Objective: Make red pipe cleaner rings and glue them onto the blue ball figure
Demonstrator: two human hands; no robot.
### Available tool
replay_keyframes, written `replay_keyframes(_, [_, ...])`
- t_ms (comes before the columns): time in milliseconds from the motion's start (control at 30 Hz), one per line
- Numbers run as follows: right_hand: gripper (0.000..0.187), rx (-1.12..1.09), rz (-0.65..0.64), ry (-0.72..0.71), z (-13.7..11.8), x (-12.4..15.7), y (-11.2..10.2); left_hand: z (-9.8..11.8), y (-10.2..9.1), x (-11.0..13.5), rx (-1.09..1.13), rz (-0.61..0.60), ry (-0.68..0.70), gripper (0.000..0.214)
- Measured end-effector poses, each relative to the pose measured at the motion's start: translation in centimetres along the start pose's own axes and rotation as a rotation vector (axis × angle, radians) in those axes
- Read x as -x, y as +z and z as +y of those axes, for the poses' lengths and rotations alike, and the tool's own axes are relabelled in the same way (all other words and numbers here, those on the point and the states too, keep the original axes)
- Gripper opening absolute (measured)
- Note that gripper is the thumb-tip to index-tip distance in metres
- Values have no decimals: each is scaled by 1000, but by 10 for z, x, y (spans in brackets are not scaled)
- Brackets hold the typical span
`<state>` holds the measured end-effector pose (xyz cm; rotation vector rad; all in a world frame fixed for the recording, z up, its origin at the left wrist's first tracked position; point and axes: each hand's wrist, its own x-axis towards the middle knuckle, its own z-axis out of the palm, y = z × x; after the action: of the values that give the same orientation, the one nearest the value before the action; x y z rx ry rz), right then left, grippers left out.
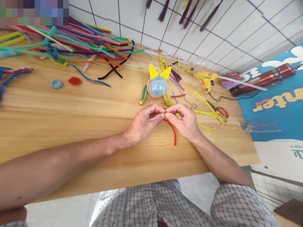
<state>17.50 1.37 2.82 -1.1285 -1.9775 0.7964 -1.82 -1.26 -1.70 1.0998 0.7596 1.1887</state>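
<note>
Between my two hands, above the middle of the table, is a red pipe cleaner [174,135]. My left hand [145,122] pinches it with thumb and forefinger, and my right hand [185,121] pinches it at almost the same spot. A small bend of it shows at the fingertips, and one loose end hangs down towards me. Just beyond my hands sits a round figure [158,87] with a clear, bluish dome, an orange rim and two yellow ears. Green and yellow pipe-cleaner limbs [143,94] stick out from it.
Many coloured pipe cleaners [94,47] are heaped at the back left. A blue coil [56,83] and a red coil [74,80] lie nearby. On the right are a yellow glue gun [206,80] with its cord, scissors [221,112], yellow pipe cleaners [205,112] and a dark red flask [265,78].
</note>
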Motion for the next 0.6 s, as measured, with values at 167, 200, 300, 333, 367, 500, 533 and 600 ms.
replay_keyframes(167, [4,45,14,-26,-2,0,0,1,1,1,-20,-2,30,23])
replay_keyframes(200, [4,54,18,-33,-3,0,0,1,1,1,-31,-1,38,22])
replay_keyframes(300, [4,90,24,-50,-5,0,0,1,2,2,-68,11,59,18])
replay_keyframes(333, [4,97,24,-57,-6,0,0,2,2,3,-77,13,66,17])
replay_keyframes(367, [4,101,24,-65,-6,0,0,2,2,3,-84,13,74,16])
replay_keyframes(500, [5,110,27,-83,-7,0,0,2,3,4,-110,26,107,10])
replay_keyframes(533, [5,117,26,-78,-7,0,0,2,3,5,-120,33,112,9])
replay_keyframes(600, [5,129,26,-63,-8,0,0,3,4,5,-136,41,109,8])
